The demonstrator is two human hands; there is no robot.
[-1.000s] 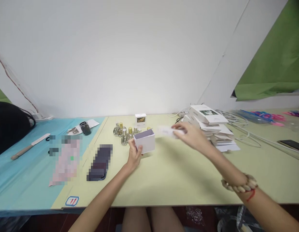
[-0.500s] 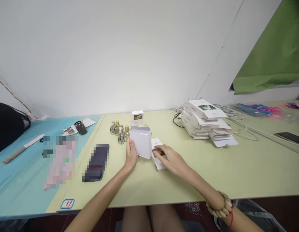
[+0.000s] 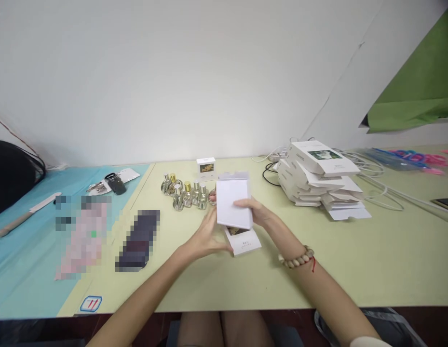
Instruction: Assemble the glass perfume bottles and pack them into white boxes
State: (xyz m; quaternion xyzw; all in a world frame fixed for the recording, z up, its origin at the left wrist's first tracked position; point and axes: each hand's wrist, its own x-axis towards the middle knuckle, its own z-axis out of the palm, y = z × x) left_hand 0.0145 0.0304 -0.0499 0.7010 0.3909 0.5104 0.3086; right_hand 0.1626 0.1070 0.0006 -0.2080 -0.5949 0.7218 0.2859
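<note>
A plain white box (image 3: 233, 205) stands tilted in front of me, its top flap raised. My right hand (image 3: 258, 210) is closed on its right side, fingers across the front. Partly behind and below it is a white box with a printed picture (image 3: 246, 242), its lettering upside down to me. My left hand (image 3: 206, 235) has its thumb at this printed box's near left corner; the other fingers are mostly hidden behind the plain box. Just beyond, several small glass bottles (image 3: 188, 195) with gold and silver caps stand together.
A small printed box (image 3: 206, 168) stands upright at the back. To the right is a stack of white boxes (image 3: 319, 168) beside white cables (image 3: 385, 185). On the left lie a blurred dark object (image 3: 139, 241), a knife (image 3: 28, 214) and a dark jar (image 3: 115, 183).
The plain white box has passed from my left hand to my right and moved rightward. My left hand has moved down to the printed box, which my right hand was touching before.
</note>
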